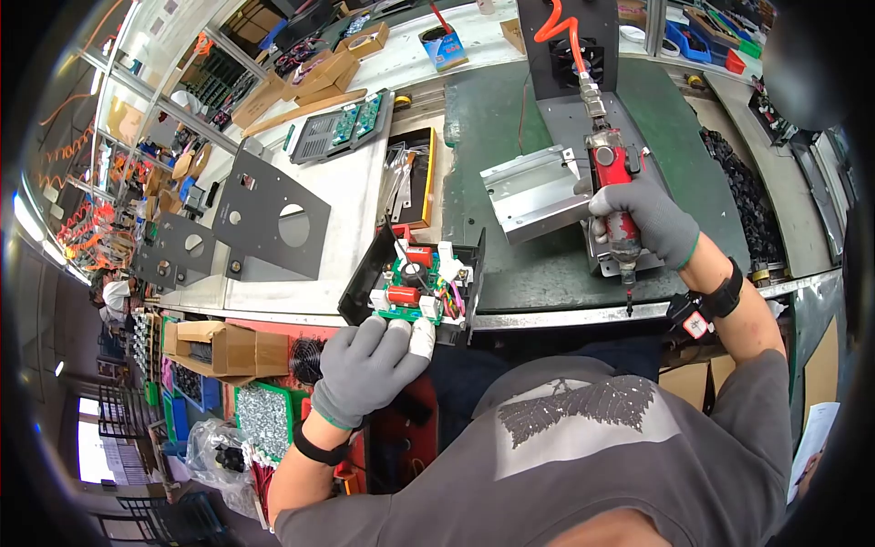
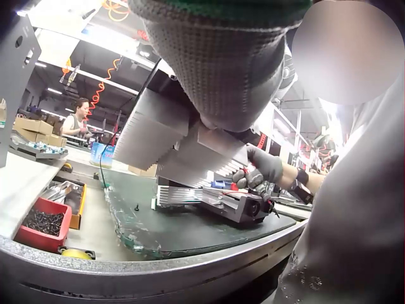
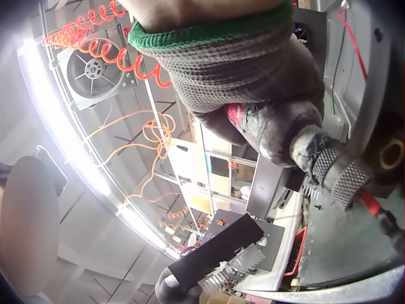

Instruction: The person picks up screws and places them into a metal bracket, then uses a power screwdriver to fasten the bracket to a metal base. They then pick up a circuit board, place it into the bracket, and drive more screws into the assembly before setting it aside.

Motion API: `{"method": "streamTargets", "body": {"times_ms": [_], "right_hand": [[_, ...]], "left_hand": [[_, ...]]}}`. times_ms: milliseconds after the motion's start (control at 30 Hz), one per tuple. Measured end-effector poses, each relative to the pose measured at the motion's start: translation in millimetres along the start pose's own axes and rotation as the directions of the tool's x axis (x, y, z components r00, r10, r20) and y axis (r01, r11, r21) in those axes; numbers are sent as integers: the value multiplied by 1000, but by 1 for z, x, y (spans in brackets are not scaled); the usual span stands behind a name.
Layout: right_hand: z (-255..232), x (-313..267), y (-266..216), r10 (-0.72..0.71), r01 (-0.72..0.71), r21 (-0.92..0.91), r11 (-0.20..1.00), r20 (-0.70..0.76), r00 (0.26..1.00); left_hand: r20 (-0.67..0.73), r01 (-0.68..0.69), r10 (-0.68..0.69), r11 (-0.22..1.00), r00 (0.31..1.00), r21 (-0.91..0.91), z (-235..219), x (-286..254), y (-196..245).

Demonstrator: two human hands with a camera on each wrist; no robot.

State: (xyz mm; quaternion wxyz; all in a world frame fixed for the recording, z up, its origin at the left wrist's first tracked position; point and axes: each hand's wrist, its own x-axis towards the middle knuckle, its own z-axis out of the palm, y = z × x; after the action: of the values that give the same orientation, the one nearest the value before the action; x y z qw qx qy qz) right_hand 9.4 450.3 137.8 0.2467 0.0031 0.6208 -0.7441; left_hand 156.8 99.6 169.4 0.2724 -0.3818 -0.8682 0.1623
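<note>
The step in hand appears to be positioning a circuit board assembly (image 1: 401, 294) with a powered driver (image 1: 612, 164) held ready; no fastening is visible. The assembly, with finned heat sinks (image 2: 155, 130) on its underside, is at the front edge of the bench, left of the green mat (image 1: 510, 278), and appears raised clear of the surface in the left wrist view. The left hand (image 1: 369, 365) holds it by its near end, fingers bent over the edge; the thumb's contact is hidden. The right hand (image 1: 649, 217) is clamped around the driver body, its bit (image 1: 629, 296) pointing down, with no fastener clearly visible at the tip. The next move probably calls for keeping the assembly level, bringing it over the mat and aligning it with the chassis before the bit is applied. The driver and right hand overlap the silver bracket (image 1: 533, 191) and the chassis (image 1: 629, 118) and would likely need to move aside. An orange air hose (image 1: 565, 32) rises from the driver in front of the chassis's fan panel (image 1: 545, 77) and could snag. Left of the mat are a yellow tray (image 1: 428, 173) of metal parts and a red bin (image 2: 54, 239) of dark screws; beyond the tray, perforated dark panels (image 1: 260, 214) stand on the white surface.
</note>
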Motion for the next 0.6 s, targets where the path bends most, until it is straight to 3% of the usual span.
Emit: {"method": "streamTargets", "body": {"times_ms": [200,233,300,333,400,467,500,533,600], "right_hand": [[1,2,1,-3,3,34,999,-7,1000],[2,2,1,-1,1,28,1000,-6,1000],[3,0,-1,-51,51,26,998,2,999],[3,0,-1,-44,44,6,999,8,999],[4,0,-2,-57,57,20,998,5,998],[2,0,-3,-59,60,-25,998,16,998],[3,-1,-3,-26,26,10,1000,17,1000],[3,-1,-3,6,-6,48,999,16,1000],[0,2,2,-26,25,35,999,18,1000]], "left_hand": [[85,111,-104,990,991,-91,-3,8,3],[117,277,-259,944,959,-177,-5,15,4],[143,536,-528,738,837,-409,-3,31,4],[214,647,-636,595,742,-477,0,36,2],[480,799,-703,212,525,-563,2,51,-8],[498,737,-678,96,541,-669,15,59,-12],[683,784,-604,-147,411,-603,8,75,-10],[711,754,-585,-240,391,-612,15,80,-8],[744,745,-566,-309,356,-591,29,94,0]]}}
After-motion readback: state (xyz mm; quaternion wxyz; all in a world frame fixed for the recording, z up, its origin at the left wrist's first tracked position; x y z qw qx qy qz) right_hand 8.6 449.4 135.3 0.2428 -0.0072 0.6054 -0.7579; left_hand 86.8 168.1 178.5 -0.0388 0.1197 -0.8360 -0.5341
